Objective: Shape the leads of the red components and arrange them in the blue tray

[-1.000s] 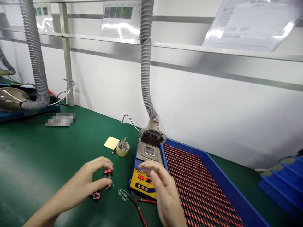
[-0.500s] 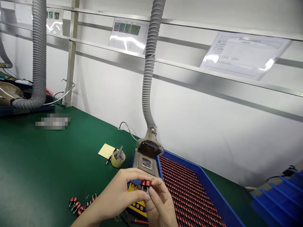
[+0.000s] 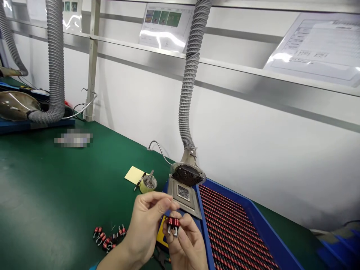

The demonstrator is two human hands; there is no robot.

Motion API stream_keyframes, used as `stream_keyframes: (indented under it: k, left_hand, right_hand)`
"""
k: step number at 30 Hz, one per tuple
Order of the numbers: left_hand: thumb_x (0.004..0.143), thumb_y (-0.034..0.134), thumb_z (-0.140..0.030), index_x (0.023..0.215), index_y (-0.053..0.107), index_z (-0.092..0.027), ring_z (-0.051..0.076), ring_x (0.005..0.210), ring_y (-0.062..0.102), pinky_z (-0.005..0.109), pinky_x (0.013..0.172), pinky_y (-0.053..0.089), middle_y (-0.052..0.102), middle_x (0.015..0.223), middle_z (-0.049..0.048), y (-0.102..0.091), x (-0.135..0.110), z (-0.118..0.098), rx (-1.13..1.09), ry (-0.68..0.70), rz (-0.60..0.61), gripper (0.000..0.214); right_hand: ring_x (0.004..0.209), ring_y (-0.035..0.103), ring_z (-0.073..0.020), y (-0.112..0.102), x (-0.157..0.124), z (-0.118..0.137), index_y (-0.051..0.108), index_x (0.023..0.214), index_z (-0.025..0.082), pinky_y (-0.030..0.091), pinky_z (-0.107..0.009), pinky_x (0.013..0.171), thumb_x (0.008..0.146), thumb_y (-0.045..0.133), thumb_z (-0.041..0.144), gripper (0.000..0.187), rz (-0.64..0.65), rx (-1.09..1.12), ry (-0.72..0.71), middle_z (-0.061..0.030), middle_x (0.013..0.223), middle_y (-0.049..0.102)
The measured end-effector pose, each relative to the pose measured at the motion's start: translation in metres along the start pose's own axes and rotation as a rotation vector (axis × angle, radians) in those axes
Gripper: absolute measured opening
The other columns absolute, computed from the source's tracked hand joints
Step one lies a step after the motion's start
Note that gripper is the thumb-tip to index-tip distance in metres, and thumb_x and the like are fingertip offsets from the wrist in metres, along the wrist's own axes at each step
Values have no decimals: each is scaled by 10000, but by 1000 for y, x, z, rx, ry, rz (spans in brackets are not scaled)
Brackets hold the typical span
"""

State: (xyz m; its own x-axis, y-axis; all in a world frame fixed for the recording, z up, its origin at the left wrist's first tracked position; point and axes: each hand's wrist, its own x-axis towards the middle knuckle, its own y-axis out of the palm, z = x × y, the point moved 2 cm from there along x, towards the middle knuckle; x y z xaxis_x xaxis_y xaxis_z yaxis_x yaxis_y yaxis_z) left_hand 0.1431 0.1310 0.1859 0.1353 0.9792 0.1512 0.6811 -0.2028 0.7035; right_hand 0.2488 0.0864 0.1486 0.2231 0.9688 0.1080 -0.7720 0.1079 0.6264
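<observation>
Green tabletop [image 3: 56, 187], white wall [image 3: 253, 150] behind, grey fume duct [image 3: 191, 82] at the back edge. Right-hand fingers [image 3: 184, 234] pinch a red coil [image 3: 173, 222] above a soldering station [image 3: 184, 195]. Left hand [image 3: 144, 225] open-curled beside it; contact hidden. Station's front panel mostly hidden.

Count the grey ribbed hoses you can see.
3: the far-left hose at the edge of the view, the thick left hose beside the metal post, and the middle hose rising from the fan. Others may be out of view.
</observation>
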Motion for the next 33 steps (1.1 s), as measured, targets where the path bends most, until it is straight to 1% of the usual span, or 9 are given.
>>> stream_keyframes:
  k: [3, 8, 11, 14, 18, 20, 24, 29, 33]
  left_hand:
    - [691, 804, -431, 751, 748, -295, 108, 836, 672, 194, 861, 499, 741, 757, -62, -7, 3, -11, -25, 52, -34, 158]
    - [793, 726, -241, 1237, 599, -331, 196, 1230, 513, 296, 1056, 373, 632, 1263, 7, -1, -6, -3, 361, -116, 401, 470]
    - [863, 631, -243, 1263, 567, -289, 210, 1150, 564, 340, 1022, 393, 657, 1196, 41, 5, -13, 1, 393, -157, 448, 408]
    - [847, 663, -273, 1303, 499, -258, 193, 1029, 615, 326, 934, 441, 693, 1048, 42, 6, -15, -3, 296, -257, 521, 485]
    - [798, 701, -164, 1343, 438, -261, 165, 895, 668, 308, 847, 480, 693, 949, 14, 4, -15, -9, 197, -470, 666, 613]
    - [787, 694, -119, 1340, 446, -257, 152, 869, 671, 296, 832, 485, 698, 939, 11, 4, -16, -10, 210, -501, 716, 621]
    - [773, 677, -84, 1347, 443, -272, 147, 893, 655, 287, 845, 477, 700, 929, -9, 6, -17, -9, 347, -488, 718, 647]
    - [770, 706, -138, 1362, 411, -325, 159, 932, 648, 310, 890, 470, 698, 938, -26, 5, -19, -12, 442, -459, 673, 687]
    - [792, 675, -153, 1346, 421, -322, 148, 876, 645, 317, 876, 475, 686, 988, -14, 2, -18, -14, 451, -407, 631, 633]
  right_hand:
    - [730, 686, -181, -2, -1, 3, 672, 796, 235, 576, -330, 685, 670, 831, 256, 204, -24, 46, 20, -35, 878, 702]
    - [814, 690, -177, -3, -1, 3, 691, 884, 252, 572, -322, 755, 659, 838, 313, 275, -111, 82, -13, -32, 945, 705]
    - [817, 676, -153, -3, 0, 10, 691, 828, 246, 554, -275, 770, 656, 837, 320, 237, -100, 22, -74, -2, 866, 680]
    - [740, 629, -121, -4, -2, 28, 676, 750, 234, 533, -225, 699, 685, 807, 349, 186, -53, -96, -149, 23, 775, 617]
    - [524, 509, -91, -5, -11, 41, 743, 879, 220, 440, -212, 510, 667, 797, 438, 309, 25, -236, -9, 5, 684, 592]
    - [456, 448, -78, -4, -14, 41, 758, 787, 202, 399, -221, 460, 656, 805, 437, 273, 69, -267, 36, 9, 626, 560]
    - [427, 417, -80, -5, -11, 38, 686, 613, 188, 358, -209, 387, 701, 784, 381, 233, 103, -208, 36, 28, 575, 484]
    - [439, 396, -68, -12, -9, 52, 625, 636, 210, 393, -186, 448, 819, 687, 367, 249, -48, -83, -129, 65, 523, 421]
    - [571, 544, -109, -17, -11, 55, 741, 747, 212, 454, -213, 562, 766, 734, 413, 203, -2, -417, -198, 9, 603, 568]
